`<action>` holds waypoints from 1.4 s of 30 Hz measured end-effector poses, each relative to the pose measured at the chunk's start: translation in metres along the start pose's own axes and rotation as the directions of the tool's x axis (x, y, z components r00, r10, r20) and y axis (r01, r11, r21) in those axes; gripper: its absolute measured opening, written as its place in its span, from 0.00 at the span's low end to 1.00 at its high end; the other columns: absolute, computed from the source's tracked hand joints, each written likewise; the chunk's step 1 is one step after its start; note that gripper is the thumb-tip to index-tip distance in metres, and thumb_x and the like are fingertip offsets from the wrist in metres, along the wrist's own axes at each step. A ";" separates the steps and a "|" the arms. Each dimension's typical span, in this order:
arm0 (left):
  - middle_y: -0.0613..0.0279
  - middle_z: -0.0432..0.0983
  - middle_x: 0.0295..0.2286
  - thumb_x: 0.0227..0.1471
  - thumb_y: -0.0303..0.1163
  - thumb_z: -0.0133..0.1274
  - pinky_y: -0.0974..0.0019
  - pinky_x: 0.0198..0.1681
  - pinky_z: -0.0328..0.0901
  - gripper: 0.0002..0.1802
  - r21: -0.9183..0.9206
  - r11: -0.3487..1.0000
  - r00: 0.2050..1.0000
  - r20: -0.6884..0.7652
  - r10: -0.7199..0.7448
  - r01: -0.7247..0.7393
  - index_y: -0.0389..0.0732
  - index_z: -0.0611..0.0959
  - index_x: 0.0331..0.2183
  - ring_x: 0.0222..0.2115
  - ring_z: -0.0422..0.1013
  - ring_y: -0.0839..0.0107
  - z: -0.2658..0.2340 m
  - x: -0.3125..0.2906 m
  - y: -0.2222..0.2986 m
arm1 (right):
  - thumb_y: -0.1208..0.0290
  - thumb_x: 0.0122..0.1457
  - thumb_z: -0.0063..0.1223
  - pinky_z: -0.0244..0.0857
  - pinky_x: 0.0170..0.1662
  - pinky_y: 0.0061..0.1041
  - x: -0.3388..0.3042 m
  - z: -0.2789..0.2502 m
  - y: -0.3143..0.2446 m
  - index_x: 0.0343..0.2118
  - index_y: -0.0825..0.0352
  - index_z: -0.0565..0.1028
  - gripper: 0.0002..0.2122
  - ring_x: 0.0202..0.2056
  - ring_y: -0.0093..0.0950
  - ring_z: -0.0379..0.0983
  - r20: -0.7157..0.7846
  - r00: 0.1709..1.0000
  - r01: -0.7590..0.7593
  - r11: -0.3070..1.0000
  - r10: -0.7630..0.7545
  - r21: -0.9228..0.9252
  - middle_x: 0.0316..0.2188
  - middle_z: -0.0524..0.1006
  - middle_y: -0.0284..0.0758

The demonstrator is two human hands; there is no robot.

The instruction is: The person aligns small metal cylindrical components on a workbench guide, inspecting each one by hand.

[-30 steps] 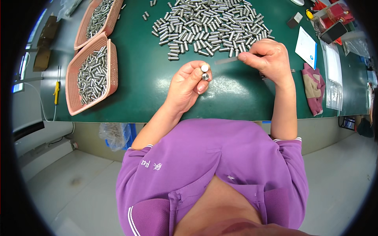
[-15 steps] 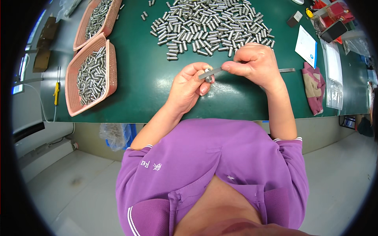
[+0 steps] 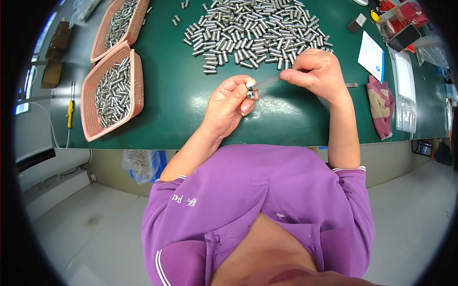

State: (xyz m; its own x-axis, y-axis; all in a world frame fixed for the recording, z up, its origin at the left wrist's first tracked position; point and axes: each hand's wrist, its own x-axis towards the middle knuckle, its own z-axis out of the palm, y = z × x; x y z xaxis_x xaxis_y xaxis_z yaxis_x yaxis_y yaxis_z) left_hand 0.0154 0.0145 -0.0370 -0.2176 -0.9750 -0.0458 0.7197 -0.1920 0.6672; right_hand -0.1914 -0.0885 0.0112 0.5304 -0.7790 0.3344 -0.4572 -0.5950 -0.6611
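My left hand (image 3: 225,104) is closed on two short steel pins (image 3: 250,94), pinched between thumb and fingers with their round ends showing, one above the other. In my right hand (image 3: 318,76) is a thin, flat metal strip (image 3: 268,84), gripped between the thumb and curled fingers. Its blurred left end reaches to the pins, beside the upper one; whether it touches them I cannot tell. The other end of the strip pokes out to the right, past my wrist. Just beyond my hands a large pile of steel pins (image 3: 253,35) lies on the green table (image 3: 181,109).
Two pink baskets (image 3: 139,90) with pins in them stand at the left. A yellow-handled tool (image 3: 69,114) lies left of them. To the right are a white paper (image 3: 371,56), a maroon-and-tan cloth (image 3: 380,107), clear plastic bags (image 3: 405,102) and a dark block (image 3: 357,23).
My right hand has shifted slightly right and up, drawing the strip back from across the pins. The left hand still holds the pins in nearly the same place.
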 end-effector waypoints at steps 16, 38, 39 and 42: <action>0.62 0.72 0.27 0.58 0.35 0.49 0.79 0.22 0.54 0.10 0.008 0.999 0.999 0.015 -0.050 0.049 0.39 0.75 0.38 0.20 0.61 0.83 0.002 -0.001 0.000 | 0.53 0.41 0.63 0.58 0.21 0.28 0.003 0.017 -0.010 0.10 0.63 0.71 0.19 0.17 0.29 0.66 0.056 0.996 0.072 0.997 -0.073 0.010 0.11 0.67 0.31; 0.63 0.73 0.27 0.59 0.35 0.48 0.79 0.22 0.55 0.10 0.023 0.998 0.998 0.016 -0.060 0.059 0.39 0.75 0.38 0.20 0.61 0.83 0.001 0.000 -0.001 | 0.53 0.40 0.63 0.59 0.22 0.29 0.003 0.015 -0.011 0.11 0.64 0.72 0.19 0.18 0.29 0.66 0.046 0.992 0.118 0.993 -0.117 -0.023 0.11 0.68 0.31; 0.63 0.73 0.27 0.59 0.35 0.48 0.79 0.22 0.55 0.10 0.023 0.998 0.998 0.015 -0.062 0.062 0.39 0.75 0.38 0.20 0.61 0.83 0.001 0.000 -0.001 | 0.53 0.41 0.63 0.59 0.22 0.29 0.004 0.018 -0.015 0.10 0.64 0.71 0.19 0.18 0.29 0.66 0.061 0.989 0.136 0.989 -0.132 -0.059 0.11 0.67 0.31; 0.63 0.73 0.27 0.58 0.36 0.49 0.80 0.22 0.54 0.11 0.047 0.998 0.999 0.024 -0.042 0.041 0.39 0.75 0.38 0.19 0.60 0.83 0.001 -0.002 0.001 | 0.53 0.42 0.62 0.59 0.22 0.30 0.004 0.009 -0.004 0.09 0.64 0.68 0.21 0.18 0.30 0.66 0.034 0.993 0.114 0.993 -0.113 -0.042 0.10 0.66 0.31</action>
State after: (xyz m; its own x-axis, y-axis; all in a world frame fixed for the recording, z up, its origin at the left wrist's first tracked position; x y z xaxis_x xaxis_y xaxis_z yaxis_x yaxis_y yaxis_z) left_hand 0.0165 0.0159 -0.0355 -0.2634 -0.9630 -0.0562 0.6784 -0.2264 0.6990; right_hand -0.1811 -0.0875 0.0095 0.6022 -0.7000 0.3838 -0.4233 -0.6876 -0.5899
